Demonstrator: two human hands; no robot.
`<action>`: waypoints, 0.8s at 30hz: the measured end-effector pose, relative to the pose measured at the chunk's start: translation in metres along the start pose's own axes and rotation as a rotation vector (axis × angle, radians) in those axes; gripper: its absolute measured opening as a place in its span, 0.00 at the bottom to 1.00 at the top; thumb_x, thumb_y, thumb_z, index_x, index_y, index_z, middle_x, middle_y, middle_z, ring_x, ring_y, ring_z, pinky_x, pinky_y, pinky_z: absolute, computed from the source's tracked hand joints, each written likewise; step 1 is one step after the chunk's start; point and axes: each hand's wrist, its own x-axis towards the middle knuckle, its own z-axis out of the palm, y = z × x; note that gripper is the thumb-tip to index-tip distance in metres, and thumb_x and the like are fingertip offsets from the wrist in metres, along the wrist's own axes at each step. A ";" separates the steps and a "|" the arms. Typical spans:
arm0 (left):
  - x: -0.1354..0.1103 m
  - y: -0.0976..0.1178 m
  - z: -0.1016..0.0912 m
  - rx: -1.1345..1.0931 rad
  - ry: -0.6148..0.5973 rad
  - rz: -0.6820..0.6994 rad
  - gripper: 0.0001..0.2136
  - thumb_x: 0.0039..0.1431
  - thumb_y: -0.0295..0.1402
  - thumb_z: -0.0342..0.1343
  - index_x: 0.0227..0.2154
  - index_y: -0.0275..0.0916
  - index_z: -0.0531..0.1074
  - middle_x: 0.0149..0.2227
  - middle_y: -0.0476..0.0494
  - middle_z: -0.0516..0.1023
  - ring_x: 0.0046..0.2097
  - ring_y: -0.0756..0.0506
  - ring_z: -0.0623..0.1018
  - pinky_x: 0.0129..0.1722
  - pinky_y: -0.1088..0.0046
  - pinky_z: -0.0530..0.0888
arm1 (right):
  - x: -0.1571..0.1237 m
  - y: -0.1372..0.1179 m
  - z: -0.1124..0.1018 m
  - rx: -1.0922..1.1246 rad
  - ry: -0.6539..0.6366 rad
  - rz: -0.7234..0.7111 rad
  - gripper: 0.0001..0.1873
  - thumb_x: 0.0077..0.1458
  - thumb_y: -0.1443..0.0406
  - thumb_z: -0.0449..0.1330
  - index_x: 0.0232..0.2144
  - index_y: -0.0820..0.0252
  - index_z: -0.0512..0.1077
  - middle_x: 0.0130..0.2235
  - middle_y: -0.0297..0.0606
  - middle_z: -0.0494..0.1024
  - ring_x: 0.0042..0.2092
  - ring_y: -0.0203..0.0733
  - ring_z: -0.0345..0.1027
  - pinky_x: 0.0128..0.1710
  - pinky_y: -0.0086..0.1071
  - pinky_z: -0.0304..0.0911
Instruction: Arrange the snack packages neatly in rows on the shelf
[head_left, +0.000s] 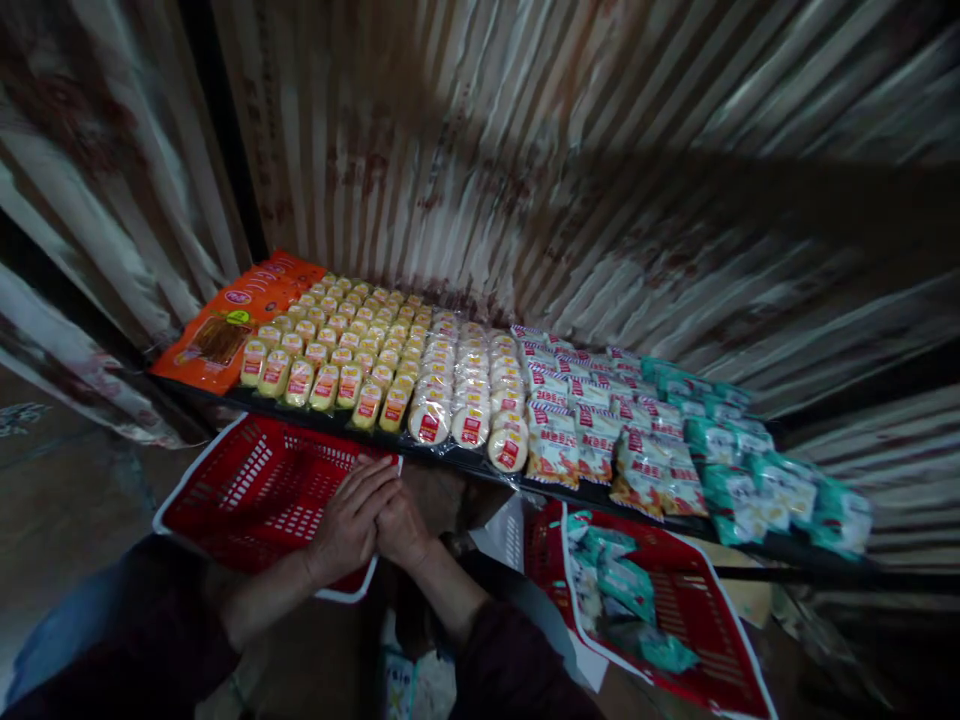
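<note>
Hands: the left hand (pixel 345 525) and right hand (pixel 405 527) are pressing together, left fingers lying over the right; whether they are enclosing anything cannot be told.
Near basket, left: a red plastic basket (pixel 206 490) with a white rim is sitting below the shelf's near edge, its right end beneath the hands; contact with them is unclear.
Near basket, right: another red basket (pixel 694 610) is holding teal packets (pixel 626 585).
Shelf: a narrow black shelf (pixel 589 495) is running from left to right beyond the hands.
Stock, left to right: an orange packet (pixel 225 325), rows of wrapped yellow oval cakes (pixel 325 385), wrapped pale round cakes (pixel 470 425), white red-printed packets (pixel 592 420) and teal-and-white packets (pixel 750 485) are covering it.
Backdrop: pleated pale sheeting (pixel 465 190) with reddish-brown print is hanging along the far side; a dark post (pixel 225 130) is standing at left.
Room: dim light is leaving the floor (pixel 82 490) shadowy.
</note>
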 end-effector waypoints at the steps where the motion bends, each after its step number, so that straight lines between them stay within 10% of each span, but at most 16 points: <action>1: -0.005 0.004 0.004 0.016 0.000 -0.039 0.23 0.61 0.24 0.41 0.60 0.35 0.60 0.55 0.35 0.71 0.61 0.42 0.66 0.58 0.56 0.67 | -0.005 -0.001 0.001 -0.019 -0.010 0.012 0.18 0.52 0.73 0.52 0.42 0.68 0.77 0.38 0.46 0.81 0.40 0.44 0.75 0.43 0.34 0.72; 9: 0.033 0.011 0.025 0.222 -0.346 0.082 0.28 0.56 0.22 0.44 0.62 0.39 0.60 0.65 0.39 0.56 0.67 0.43 0.51 0.61 0.59 0.61 | -0.026 0.016 -0.038 -0.192 0.196 0.297 0.27 0.54 0.70 0.53 0.58 0.67 0.65 0.59 0.52 0.67 0.63 0.48 0.55 0.62 0.47 0.51; 14: 0.063 0.012 0.054 0.436 -0.306 -0.030 0.29 0.58 0.27 0.48 0.64 0.39 0.55 0.67 0.37 0.51 0.68 0.38 0.47 0.64 0.53 0.53 | -0.029 0.045 -0.072 -0.407 0.362 0.651 0.28 0.60 0.63 0.51 0.62 0.60 0.59 0.67 0.47 0.50 0.69 0.56 0.31 0.63 0.55 0.38; 24: 0.057 0.000 0.080 0.491 -0.291 -0.082 0.26 0.61 0.32 0.47 0.63 0.31 0.56 0.67 0.31 0.49 0.68 0.35 0.47 0.64 0.51 0.51 | -0.047 0.085 -0.081 -0.361 0.275 0.776 0.26 0.63 0.62 0.47 0.62 0.60 0.59 0.67 0.49 0.51 0.68 0.53 0.36 0.62 0.49 0.44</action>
